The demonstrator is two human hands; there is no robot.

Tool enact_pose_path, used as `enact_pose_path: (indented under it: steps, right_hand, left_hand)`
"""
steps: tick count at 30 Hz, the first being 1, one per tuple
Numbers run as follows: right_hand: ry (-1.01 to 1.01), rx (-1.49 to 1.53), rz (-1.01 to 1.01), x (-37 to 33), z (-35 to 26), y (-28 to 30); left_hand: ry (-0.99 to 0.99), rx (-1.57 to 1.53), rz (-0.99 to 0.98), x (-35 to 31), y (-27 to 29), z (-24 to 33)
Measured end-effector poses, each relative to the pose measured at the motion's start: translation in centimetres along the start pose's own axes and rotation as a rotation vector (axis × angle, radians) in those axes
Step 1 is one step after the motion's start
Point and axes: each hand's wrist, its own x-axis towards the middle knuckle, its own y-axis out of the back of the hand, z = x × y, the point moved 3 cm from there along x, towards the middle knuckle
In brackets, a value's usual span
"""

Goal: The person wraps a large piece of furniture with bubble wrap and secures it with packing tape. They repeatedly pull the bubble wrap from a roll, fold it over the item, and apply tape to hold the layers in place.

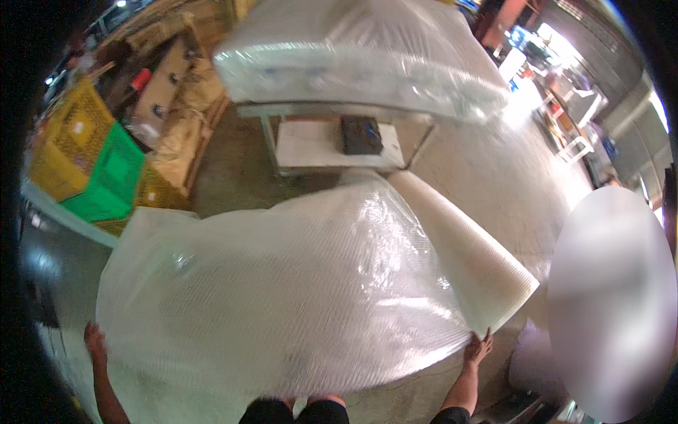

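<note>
A wide clear sheet of bubble wrap spreads in front of me above the concrete floor. It runs on the right into a thick roll of bubble wrap, which lies slantwise on the floor. My left hand is closed on the sheet's left edge, though its fingers are small and slightly blurred. At the near right corner, beside the roll's near end, my right hand grips the sheet's edge. Between the two hands the sheet's near edge sags in a curve before my knees.
Ahead stands a metal-framed table bearing a large load wrapped in clear plastic. On its lower white shelf sits a black box. Yellow and green crates and wooden pallets stand left. A blurred pale oval hides the right side.
</note>
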Motion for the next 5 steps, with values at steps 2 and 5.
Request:
enact_pose_path:
  steps: [2,5]
  right_hand:
    - [-0.097,0.048,-0.156,-9.2,1.4,-4.2]
    - [-0.131,0.021,-0.372,-21.7,4.6,-10.0]
  left_hand:
    - [0.018,-0.095,-0.101,-3.4,1.2,-3.0]
    - [-0.116,0.634,-0.225,-5.1,0.7,-4.8]
